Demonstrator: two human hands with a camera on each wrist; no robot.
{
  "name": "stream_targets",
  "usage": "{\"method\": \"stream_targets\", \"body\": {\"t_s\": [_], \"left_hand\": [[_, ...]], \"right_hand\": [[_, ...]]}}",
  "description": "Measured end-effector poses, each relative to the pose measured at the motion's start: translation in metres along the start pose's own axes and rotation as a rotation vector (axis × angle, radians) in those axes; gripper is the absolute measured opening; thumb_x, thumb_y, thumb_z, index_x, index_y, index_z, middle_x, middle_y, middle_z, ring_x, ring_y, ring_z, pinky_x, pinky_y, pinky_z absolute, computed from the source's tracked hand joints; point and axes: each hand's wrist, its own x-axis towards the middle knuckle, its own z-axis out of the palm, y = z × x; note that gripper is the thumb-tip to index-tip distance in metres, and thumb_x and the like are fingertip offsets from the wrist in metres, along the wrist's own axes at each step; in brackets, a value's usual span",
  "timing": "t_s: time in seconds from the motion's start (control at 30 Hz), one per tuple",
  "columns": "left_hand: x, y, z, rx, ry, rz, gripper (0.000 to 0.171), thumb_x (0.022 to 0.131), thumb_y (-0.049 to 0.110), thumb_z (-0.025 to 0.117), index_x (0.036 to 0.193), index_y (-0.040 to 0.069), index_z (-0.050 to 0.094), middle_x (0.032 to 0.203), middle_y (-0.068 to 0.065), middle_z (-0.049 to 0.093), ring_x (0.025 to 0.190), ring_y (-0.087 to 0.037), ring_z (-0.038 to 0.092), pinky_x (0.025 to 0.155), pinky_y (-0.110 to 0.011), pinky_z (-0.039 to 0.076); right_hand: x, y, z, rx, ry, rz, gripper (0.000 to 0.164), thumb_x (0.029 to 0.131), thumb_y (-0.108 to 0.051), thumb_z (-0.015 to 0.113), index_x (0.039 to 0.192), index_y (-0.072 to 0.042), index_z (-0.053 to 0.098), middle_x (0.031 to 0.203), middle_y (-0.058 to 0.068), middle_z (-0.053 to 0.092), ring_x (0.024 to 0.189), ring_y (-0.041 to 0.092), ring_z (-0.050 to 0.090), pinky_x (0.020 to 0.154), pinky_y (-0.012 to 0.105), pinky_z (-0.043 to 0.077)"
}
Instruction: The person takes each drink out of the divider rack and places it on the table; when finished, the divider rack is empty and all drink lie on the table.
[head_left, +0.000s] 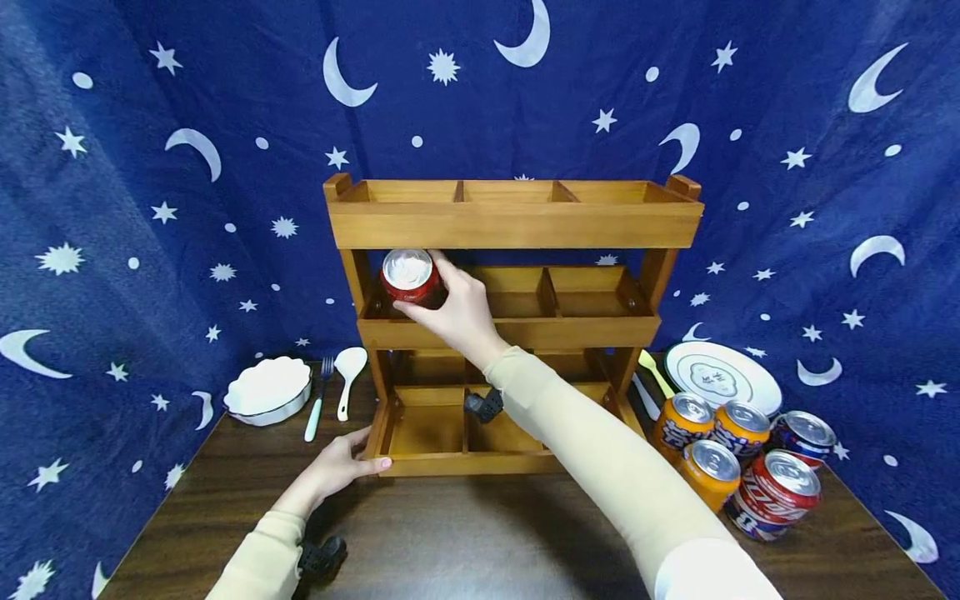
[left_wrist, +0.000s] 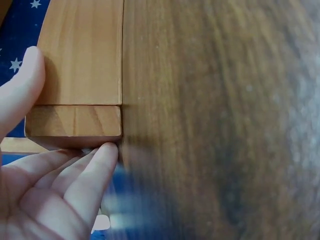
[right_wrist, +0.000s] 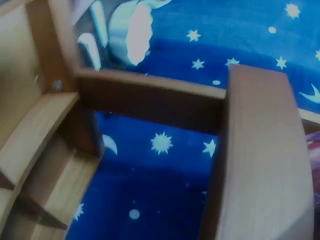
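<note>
In the head view, my right hand grips a red soda can, silver lid up, between thumb and fingers. The can is at the left compartment of the middle tier of a three-tier wooden rack, just under the top tier. My left hand holds the rack's lower left front corner. Seen from the left wrist, the thumb lies on one side of the wooden end and the fingers on the other. A sliver of red shows at the right edge of the right wrist view, past a wooden board.
Several soda cans stand at the right, before a white plate, a yellow-green utensil and a knife. On the left are a white scalloped dish, a fork and a white spoon. A blue starry cloth hangs behind.
</note>
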Motion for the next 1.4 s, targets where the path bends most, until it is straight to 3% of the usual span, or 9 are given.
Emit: {"method": "stream_targets", "body": {"t_s": [0.13,0.27,0.4,0.63,0.83,0.93,1.13,1.23,1.4], "left_hand": [[0.000,-0.001,0.000,0.003,-0.004,0.029,0.081,0.074,0.035,0.068,0.135,-0.003,0.029,0.127,-0.023,0.046,0.114,-0.036,0.047,0.092,-0.046,0.040],[0.001,-0.001,0.000,0.027,-0.008,0.034,0.080,0.075,0.037,0.066,0.135,-0.002,0.030,0.128,-0.023,0.045,0.116,-0.038,0.044,0.092,-0.047,0.040],[0.001,0.000,0.001,0.040,-0.016,0.011,0.080,0.076,0.038,0.066,0.135,-0.002,0.030,0.130,-0.023,0.043,0.118,-0.039,0.041,0.092,-0.049,0.039],[0.002,0.001,-0.002,0.054,-0.022,-0.009,0.082,0.075,0.040,0.065,0.135,-0.002,0.029,0.131,-0.025,0.041,0.119,-0.040,0.040,0.093,-0.050,0.037],[0.001,-0.001,-0.006,0.061,-0.021,-0.026,0.084,0.075,0.043,0.065,0.136,-0.002,0.027,0.133,-0.025,0.039,0.120,-0.040,0.038,0.094,-0.052,0.036],[0.000,-0.001,-0.006,0.069,-0.027,-0.035,0.085,0.075,0.044,0.064,0.136,-0.002,0.026,0.133,-0.025,0.038,0.120,-0.041,0.038,0.094,-0.053,0.035],[0.000,-0.001,-0.006,0.071,-0.036,-0.026,0.087,0.075,0.043,0.064,0.136,-0.005,0.025,0.132,-0.027,0.037,0.120,-0.042,0.038,0.093,-0.052,0.037],[0.002,-0.002,-0.005,0.067,-0.040,-0.008,0.087,0.075,0.043,0.064,0.136,-0.005,0.025,0.132,-0.027,0.038,0.119,-0.041,0.039,0.093,-0.051,0.037],[0.006,-0.003,-0.002,0.067,-0.053,0.011,0.087,0.075,0.044,0.064,0.136,-0.004,0.025,0.132,-0.026,0.038,0.119,-0.040,0.040,0.094,-0.050,0.036]], "right_hand": [[-0.013,-0.002,-0.013,0.064,0.111,-0.144,0.074,0.066,-0.038,0.074,0.128,-0.010,0.043,0.116,0.007,0.058,0.105,0.013,0.056,0.084,0.021,0.047],[-0.020,-0.009,-0.035,0.227,0.221,-0.198,0.075,0.064,-0.025,0.077,0.127,-0.004,0.043,0.116,0.012,0.058,0.106,0.014,0.056,0.082,0.020,0.048],[-0.029,-0.028,-0.074,0.302,0.257,-0.196,0.071,0.061,-0.010,0.079,0.123,0.004,0.045,0.111,0.017,0.059,0.101,0.017,0.059,0.077,0.023,0.051],[-0.052,-0.045,-0.144,0.347,0.192,-0.060,0.068,0.058,0.007,0.076,0.120,0.004,0.048,0.112,0.017,0.059,0.099,0.018,0.059,0.076,0.025,0.051],[-0.079,-0.026,-0.192,0.462,0.126,0.091,0.064,0.060,0.018,0.069,0.119,0.004,0.050,0.111,0.013,0.060,0.096,0.015,0.060,0.076,0.023,0.051],[-0.097,-0.007,-0.217,0.409,0.089,0.162,0.063,0.061,0.016,0.070,0.119,0.003,0.050,0.110,0.005,0.062,0.095,0.011,0.061,0.076,0.018,0.049],[-0.133,0.019,-0.271,0.117,0.045,0.388,0.060,0.066,0.004,0.072,0.121,-0.007,0.051,0.103,-0.011,0.063,0.089,0.001,0.062,0.072,0.012,0.048],[-0.150,0.030,-0.297,-0.012,0.037,0.457,0.059,0.069,0.000,0.071,0.123,-0.010,0.050,0.100,-0.018,0.062,0.086,-0.005,0.061,0.069,0.008,0.047],[-0.181,0.049,-0.338,-0.117,0.060,0.574,0.057,0.071,-0.002,0.070,0.124,-0.013,0.049,0.093,-0.030,0.059,0.081,-0.014,0.058,0.066,0.003,0.044]]}}
